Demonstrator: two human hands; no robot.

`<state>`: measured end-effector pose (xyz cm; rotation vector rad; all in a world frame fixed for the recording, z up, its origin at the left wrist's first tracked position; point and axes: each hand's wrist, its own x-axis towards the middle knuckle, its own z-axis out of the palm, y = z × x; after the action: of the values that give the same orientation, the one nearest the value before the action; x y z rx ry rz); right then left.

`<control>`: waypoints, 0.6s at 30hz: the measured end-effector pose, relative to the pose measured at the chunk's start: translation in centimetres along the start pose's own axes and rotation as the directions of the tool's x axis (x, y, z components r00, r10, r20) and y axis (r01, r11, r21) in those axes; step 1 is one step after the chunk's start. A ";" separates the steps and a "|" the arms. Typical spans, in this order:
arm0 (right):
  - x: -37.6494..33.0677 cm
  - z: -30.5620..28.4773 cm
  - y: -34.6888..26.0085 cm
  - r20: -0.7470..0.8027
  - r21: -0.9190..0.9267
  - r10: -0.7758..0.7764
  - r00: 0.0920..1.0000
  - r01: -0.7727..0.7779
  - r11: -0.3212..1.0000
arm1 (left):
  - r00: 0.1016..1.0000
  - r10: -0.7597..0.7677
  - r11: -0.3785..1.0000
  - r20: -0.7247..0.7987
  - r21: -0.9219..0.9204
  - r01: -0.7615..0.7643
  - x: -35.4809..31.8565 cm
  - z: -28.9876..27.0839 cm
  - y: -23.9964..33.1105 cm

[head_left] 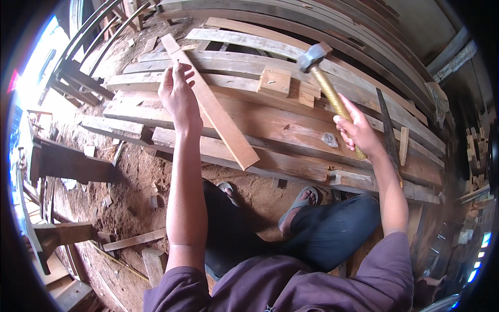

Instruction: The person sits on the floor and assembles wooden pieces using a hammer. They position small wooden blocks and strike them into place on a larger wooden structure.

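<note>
My right hand [356,129] grips a hammer [328,89] by its yellow-gold handle, with the grey metal head raised up and to the left over the timber. My left hand [178,93] is above the upper part of a narrow brown board [218,114], its thumb and fingers pinched together. What the pinch holds, if anything, is too small to make out. The board lies aslant across several beams [234,82], its near end reaching over their front edge. Right of the board, a short wood block [274,82] rests on the beams.
A small crumpled clear plastic packet [329,139] lies on a beam. A long dark saw-like blade [385,117] and a small stick [404,145] lie right of my right hand. More planks [332,26] are stacked behind. Wood scraps [135,240] litter the dirt floor left of my feet.
</note>
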<state>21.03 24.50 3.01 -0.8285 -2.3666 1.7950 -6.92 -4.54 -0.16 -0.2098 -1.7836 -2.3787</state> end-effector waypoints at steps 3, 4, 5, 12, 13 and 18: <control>1.2 2.9 -2.2 0.121 -0.078 0.020 0.992 -0.010 0.997 | 0.998 0.001 1.000 -0.061 0.028 0.000 0.9 -2.0 -0.3; 1.3 3.7 -2.8 0.122 -0.084 -0.025 0.992 0.035 0.996 | 0.995 -0.030 0.998 -0.098 0.053 0.035 1.1 -2.6 -0.5; 1.5 4.2 -3.4 0.103 -0.102 -0.044 0.994 0.055 0.993 | 0.993 -0.007 0.998 -0.114 0.067 0.014 1.3 -3.0 -0.8; 3.5 6.0 -5.7 0.004 -0.097 -0.185 0.983 0.185 0.978 | 0.999 0.016 0.986 -0.052 0.167 -0.007 2.8 -3.1 -2.4; 4.0 6.2 -5.7 0.001 -0.104 -0.149 0.989 0.148 0.983 | 0.998 0.032 0.980 -0.047 0.195 -0.022 2.8 -3.0 -2.5; 5.0 6.5 -5.6 -0.001 -0.120 -0.072 0.997 0.071 0.990 | 0.980 0.196 0.947 -0.044 0.266 -0.178 2.9 -2.2 -3.2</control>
<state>12.29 19.99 4.69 -0.7484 -2.4879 1.6360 -10.46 -5.88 -3.16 -0.2467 -1.9263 -1.9750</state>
